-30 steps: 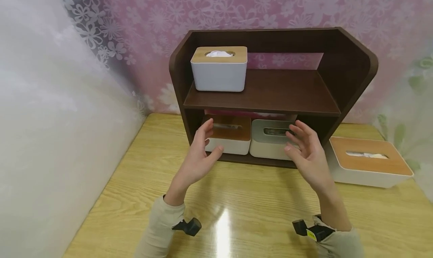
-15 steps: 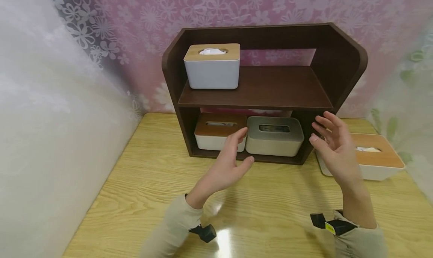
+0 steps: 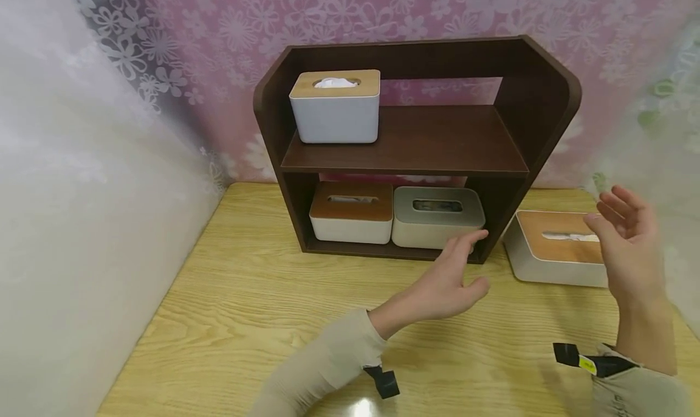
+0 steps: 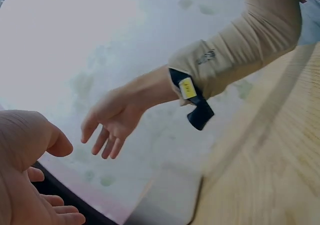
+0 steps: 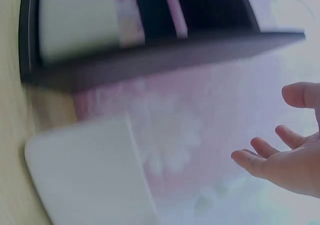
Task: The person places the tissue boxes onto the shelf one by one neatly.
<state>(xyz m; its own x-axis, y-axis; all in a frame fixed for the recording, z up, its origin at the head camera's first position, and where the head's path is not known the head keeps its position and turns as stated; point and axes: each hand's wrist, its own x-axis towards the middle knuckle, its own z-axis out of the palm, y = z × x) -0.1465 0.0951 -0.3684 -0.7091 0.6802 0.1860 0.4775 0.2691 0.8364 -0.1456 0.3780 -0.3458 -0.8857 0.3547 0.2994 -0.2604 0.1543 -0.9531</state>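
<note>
L hand (image 4: pixel 25 170) open | R hand (image 4: pixel 111 121) open, sleeve (image 4: pixel 240 50) | table (image 4: pixel 270 175)

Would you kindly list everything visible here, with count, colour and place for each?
tissue box on the table: 1, white with a wooden lid, right of the shelf unit, nearest the right hand.
upper tissue box: 1, white with a wooden lid, left end of the upper shelf.
lower tissue boxes: 2, one white with a wooden lid, one all beige, side by side on the lower shelf.
shelf unit: 1, dark brown, at the back of the table.
table: 1, light wood.
wallpaper: pink, flowered, behind.
left hand: open, over the table, holds nothing.
right hand: open, raised, holds nothing.
</note>
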